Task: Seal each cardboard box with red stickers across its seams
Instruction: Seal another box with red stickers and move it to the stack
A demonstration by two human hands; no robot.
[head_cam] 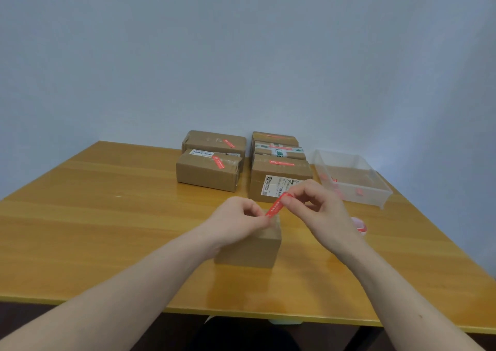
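Note:
A small cardboard box (252,247) stands near the table's middle, partly hidden under my hands. Above its top I hold a red sticker (276,205) stretched slantwise. My left hand (239,219) pinches its lower end and my right hand (316,208) pinches its upper end. Behind, several cardboard boxes carry red stickers on their tops: two on the left (208,173) (214,141) and a row on the right, the nearest (279,175) with a white label on its front.
A clear plastic tray (351,179) with red sticker bits sits at the right back of the yellow wooden table (107,216). A small pile of peeled backing (359,226) lies by my right wrist. A blue-grey wall stands behind.

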